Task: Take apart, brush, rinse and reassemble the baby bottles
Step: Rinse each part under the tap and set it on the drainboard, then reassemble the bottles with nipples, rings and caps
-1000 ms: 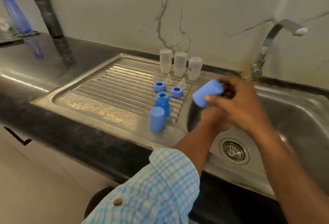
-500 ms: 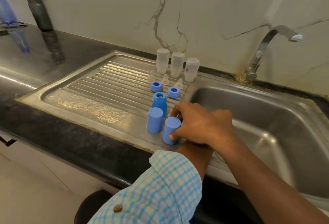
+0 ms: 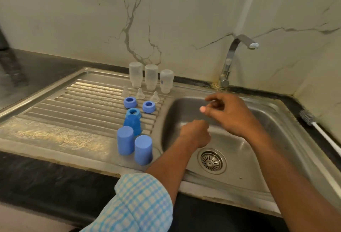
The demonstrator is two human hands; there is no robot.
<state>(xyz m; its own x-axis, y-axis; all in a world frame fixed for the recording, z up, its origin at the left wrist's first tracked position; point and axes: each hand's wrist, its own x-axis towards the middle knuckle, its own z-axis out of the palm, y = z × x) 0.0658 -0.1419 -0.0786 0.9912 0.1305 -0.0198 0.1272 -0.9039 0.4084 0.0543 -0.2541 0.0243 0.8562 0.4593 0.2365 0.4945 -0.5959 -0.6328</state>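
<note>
- Three clear bottles (image 3: 151, 76) stand upside down in a row at the back edge of a steel drainboard (image 3: 73, 106), close to one another and just in front of the wall (image 3: 92, 19).
- Three clear nipples (image 3: 140, 94) sit in a row just before the bottles, each tip up.
- Three blue rings (image 3: 130, 102) lie nearer the camera – two side by side, the third in front of them and touching the rearmost cap.
- Three blue caps (image 3: 143, 150) stand mouth down at the drainboard's front right: a darker one behind, two paler ones side by side at the front, near the basin's edge.
- The left hand (image 3: 195, 133) hangs over the basin (image 3: 236, 148) with its fingers curled into a loose fist; nothing shows in its grasp.
- The right hand (image 3: 227, 113) hovers above and beyond it, blurred, fingers loosely spread and empty – clear of every bottle part.
- A round drain (image 3: 211, 161) lies in the basin floor below the left wrist.
- A bent steel tap (image 3: 232, 56) rises at the basin's back rim, spout pointing right.
- A brush (image 3: 307, 119) with a white handle lies on the dark desk (image 3: 46, 176) right of the basin.
- A blue-and-white checked sleeve (image 3: 140, 204) covers the left upper arm.
</note>
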